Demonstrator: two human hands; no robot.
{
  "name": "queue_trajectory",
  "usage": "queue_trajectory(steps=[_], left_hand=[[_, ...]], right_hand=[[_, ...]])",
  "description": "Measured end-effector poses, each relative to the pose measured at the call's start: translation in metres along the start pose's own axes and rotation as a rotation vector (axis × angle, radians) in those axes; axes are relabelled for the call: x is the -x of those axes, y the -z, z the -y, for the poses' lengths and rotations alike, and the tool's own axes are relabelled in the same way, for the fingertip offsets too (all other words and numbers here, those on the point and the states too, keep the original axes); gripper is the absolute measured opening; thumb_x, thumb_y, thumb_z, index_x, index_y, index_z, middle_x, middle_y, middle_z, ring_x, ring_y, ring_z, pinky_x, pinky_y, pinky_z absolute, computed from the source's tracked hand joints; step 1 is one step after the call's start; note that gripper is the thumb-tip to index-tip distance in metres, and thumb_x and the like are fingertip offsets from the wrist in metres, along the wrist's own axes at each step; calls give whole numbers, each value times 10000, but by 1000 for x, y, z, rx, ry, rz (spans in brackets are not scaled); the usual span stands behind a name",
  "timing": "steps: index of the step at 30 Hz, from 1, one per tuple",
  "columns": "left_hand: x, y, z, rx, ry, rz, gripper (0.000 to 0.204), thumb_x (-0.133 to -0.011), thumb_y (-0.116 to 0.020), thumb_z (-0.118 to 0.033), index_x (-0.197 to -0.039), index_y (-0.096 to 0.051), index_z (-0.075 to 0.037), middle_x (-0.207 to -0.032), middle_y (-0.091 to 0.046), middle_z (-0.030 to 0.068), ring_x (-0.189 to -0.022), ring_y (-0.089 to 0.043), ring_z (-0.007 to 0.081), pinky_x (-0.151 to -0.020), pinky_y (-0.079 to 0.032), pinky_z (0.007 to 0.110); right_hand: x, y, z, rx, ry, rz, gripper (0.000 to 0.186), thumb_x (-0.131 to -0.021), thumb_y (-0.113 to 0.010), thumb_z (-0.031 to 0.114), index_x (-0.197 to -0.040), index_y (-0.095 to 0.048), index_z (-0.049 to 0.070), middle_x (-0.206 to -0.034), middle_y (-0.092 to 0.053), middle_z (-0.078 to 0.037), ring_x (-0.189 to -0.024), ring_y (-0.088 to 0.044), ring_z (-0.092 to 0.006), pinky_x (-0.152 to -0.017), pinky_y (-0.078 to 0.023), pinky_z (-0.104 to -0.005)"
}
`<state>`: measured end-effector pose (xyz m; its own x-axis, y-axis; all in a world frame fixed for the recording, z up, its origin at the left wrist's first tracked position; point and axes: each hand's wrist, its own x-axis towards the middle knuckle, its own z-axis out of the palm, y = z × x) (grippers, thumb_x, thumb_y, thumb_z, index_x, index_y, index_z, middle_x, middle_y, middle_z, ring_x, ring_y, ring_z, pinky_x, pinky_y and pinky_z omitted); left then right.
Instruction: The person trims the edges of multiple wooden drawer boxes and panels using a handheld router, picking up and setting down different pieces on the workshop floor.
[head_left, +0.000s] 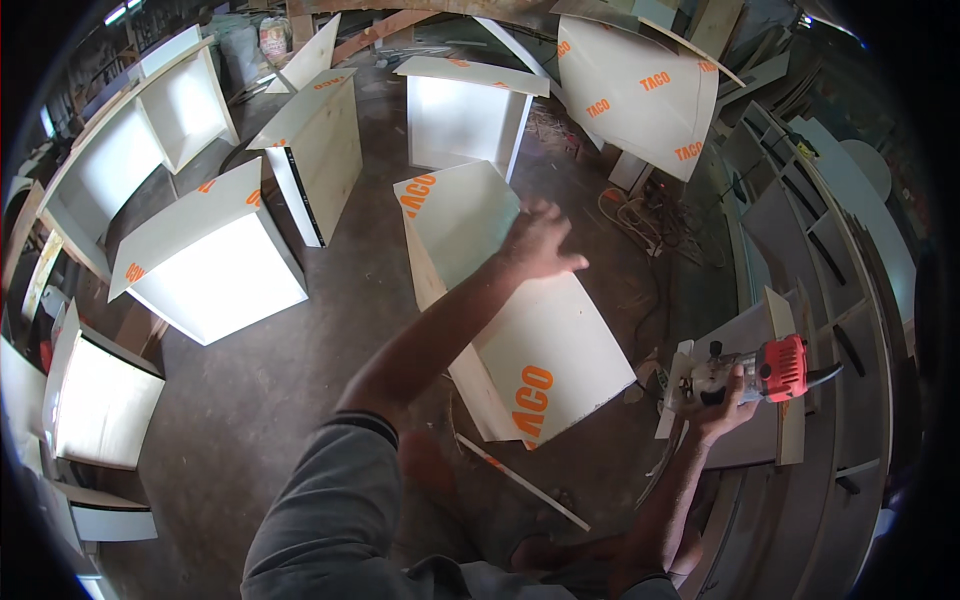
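At centre frame, the person's left hand (535, 240) hovers with an open, empty grip over a white laminated cabinet box (520, 310) standing on the concrete floor (270, 390). At right of frame, the right hand (722, 405) has its grip closed around a red and silver trim router (750, 372), beside a grey board (740, 400). More white cabinet boxes (215, 260) stand at upper left.

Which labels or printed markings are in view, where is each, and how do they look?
White cabinet box under the left hand: orange print on its film.
Large white sheet, top right: repeated orange print.
Cabinet box, left: orange print along edges.
Red trimmer in right hand: label unreadable.
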<state>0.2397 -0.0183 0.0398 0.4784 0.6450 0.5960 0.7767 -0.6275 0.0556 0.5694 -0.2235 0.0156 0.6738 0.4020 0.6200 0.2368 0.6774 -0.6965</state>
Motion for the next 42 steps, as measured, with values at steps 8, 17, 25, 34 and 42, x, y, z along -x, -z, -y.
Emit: queue_trajectory(steps=[8,17,25,34,42], left_hand=[[94,48,-24,-117,1260,-163,987,-754,-822,-430,-1528,-320,-78,-1461,-431,307,-1394,-387,429,-1130,-303,565],[110,21,4,425,888,-399,976,-791,-813,-313,-1539,-250,-36,-1396,-505,292,-1306,-502,443,-1059,-449,472],[130,56,45,905,606,-379,811,-799,-825,-275,-1396,-389,58,-1212,-646,207,-1111,-652,268,-936,-520,384],[127,51,44,921,886,-253,584,-871,-778,-245,-1345,-528,-10,-1183,-666,113,-1049,-652,191,-922,-524,346],[132,44,48,906,881,-273,619,-871,-775,-219,-1375,-491,0,-1172,-667,126,-1028,-664,204,-896,-539,350]], right_hand=[[3,0,3,-17,19,-55,383,-864,-770,173,-1120,-586,-45,-1003,-636,-84,-881,-610,-159,-795,-518,-325],[5,-29,15,-92,-72,21,323,-864,-738,178,-1070,-601,-28,-971,-639,-60,-830,-604,-148,-776,-518,-311],[29,-32,65,-102,-182,286,388,-880,-659,284,-1077,-628,-49,-956,-671,-124,-837,-649,-214,-766,-529,-363],[82,-30,83,-215,-350,446,585,-770,-792,271,-1185,-555,-67,-933,-661,-156,-826,-662,-238,-738,-551,-368],[103,-33,88,-287,-397,532,681,-729,-812,283,-1222,-505,-72,-931,-644,-163,-860,-653,-263,-763,-521,-388]])
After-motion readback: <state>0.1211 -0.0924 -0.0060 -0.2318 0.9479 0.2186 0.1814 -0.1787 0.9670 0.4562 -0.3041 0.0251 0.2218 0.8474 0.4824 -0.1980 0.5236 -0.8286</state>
